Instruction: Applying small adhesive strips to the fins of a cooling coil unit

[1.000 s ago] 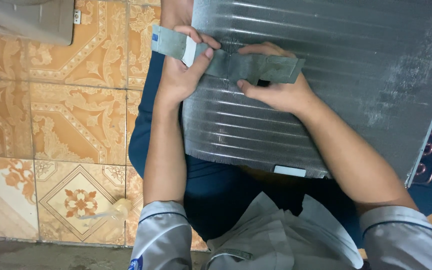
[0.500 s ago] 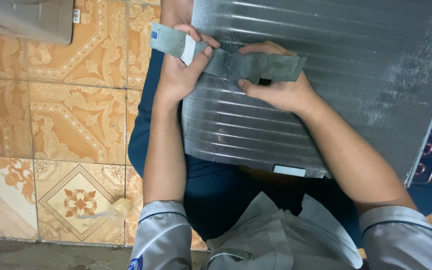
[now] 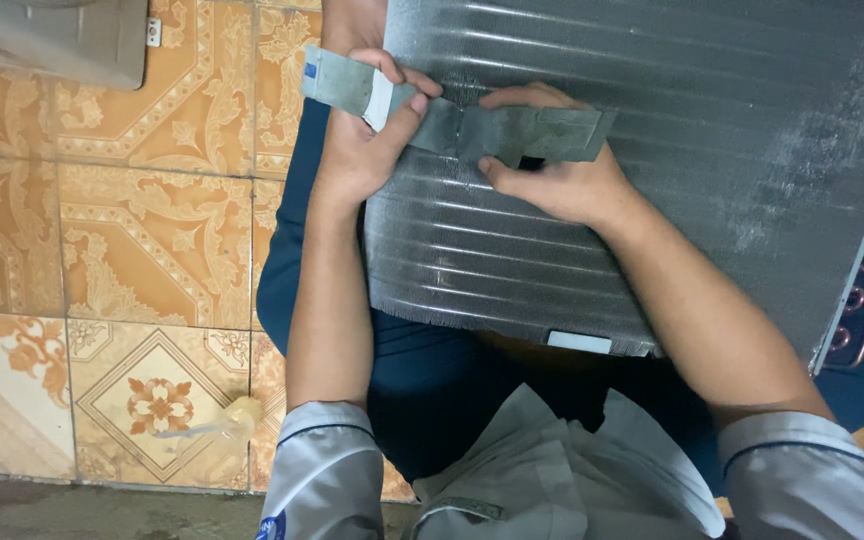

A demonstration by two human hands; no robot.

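Now both hands (left (image 3: 357, 150), right (image 3: 552, 180)) on metal strip (image 3: 472, 125)

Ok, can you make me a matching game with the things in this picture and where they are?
Things:
1. left hand
2. right hand
3. finned metal coil
4. patterned floor tiles

Places:
A. under the grey strip
B. beside the person's leg
C. gripping the strip's left end
D. pressing the strip's right part

Pairs: 1-C, 2-D, 3-A, 4-B
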